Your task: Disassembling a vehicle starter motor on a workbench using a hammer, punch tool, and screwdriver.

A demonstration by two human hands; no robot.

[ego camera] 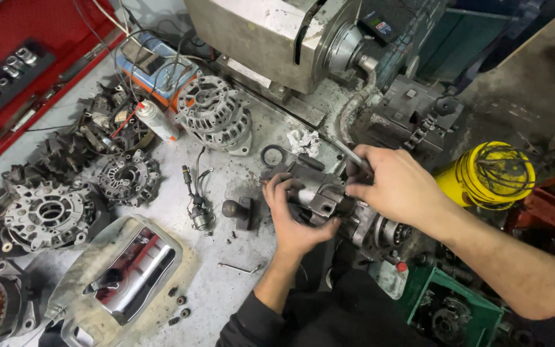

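Observation:
A grey metal starter motor (321, 193) lies on the workbench edge, in the middle of the head view. My left hand (293, 222) grips its near end from below, fingers wrapped round the housing. My right hand (393, 186) comes in from the right and holds a slim metal tool (345, 151) against the top of the motor. A black rubber ring (271, 155) and a crumpled white rag (304, 142) lie just behind it.
Alternator housings (215, 114) (49, 215) (128, 177), a spray can (155, 121), a small wired part (199, 209) and loose nuts sit on the left of the bench. A lathe (277, 32) stands behind. A yellow can (489, 173) and a green crate (457, 311) are on the right.

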